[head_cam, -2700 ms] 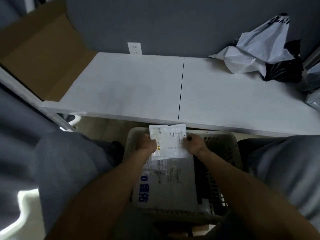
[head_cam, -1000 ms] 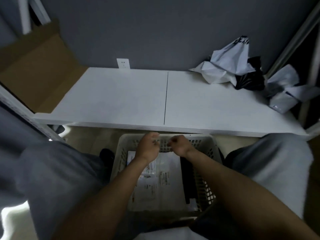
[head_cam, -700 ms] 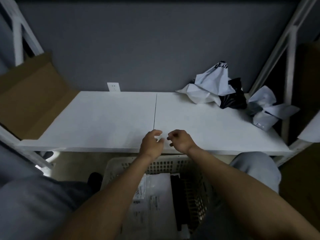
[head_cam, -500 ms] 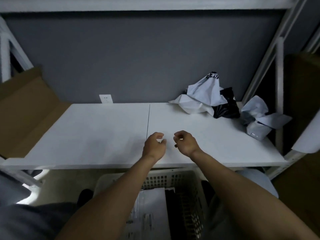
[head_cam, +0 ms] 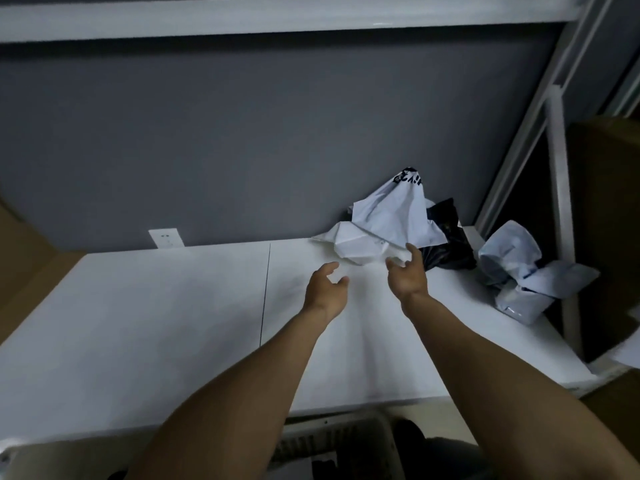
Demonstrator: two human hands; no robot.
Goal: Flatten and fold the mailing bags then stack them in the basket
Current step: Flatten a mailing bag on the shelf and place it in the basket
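A crumpled white mailing bag (head_cam: pixel 384 223) with black print at its top stands at the back right of the white table (head_cam: pixel 156 323). A black bag (head_cam: pixel 448 244) lies behind it, and a grey-white crumpled bag (head_cam: pixel 519 271) sits at the table's right end. My right hand (head_cam: pixel 407 271) is open, its fingertips at the white bag's lower edge. My left hand (head_cam: pixel 327 289) hovers open over the table, a little left of that bag. The basket (head_cam: pixel 332 434) shows only its far rim below the table's front edge.
A grey wall with a white socket (head_cam: pixel 165 238) backs the table. A brown cardboard sheet (head_cam: pixel 24 258) leans at the left. White shelf posts (head_cam: pixel 557 202) rise at the right, and a white shelf beam (head_cam: pixel 277 15) runs overhead.
Both hands let go of the folded bag in the basket, rose over the table and reached toward the white crumpled bag. The view tilted up, so the basket dropped nearly out of sight.
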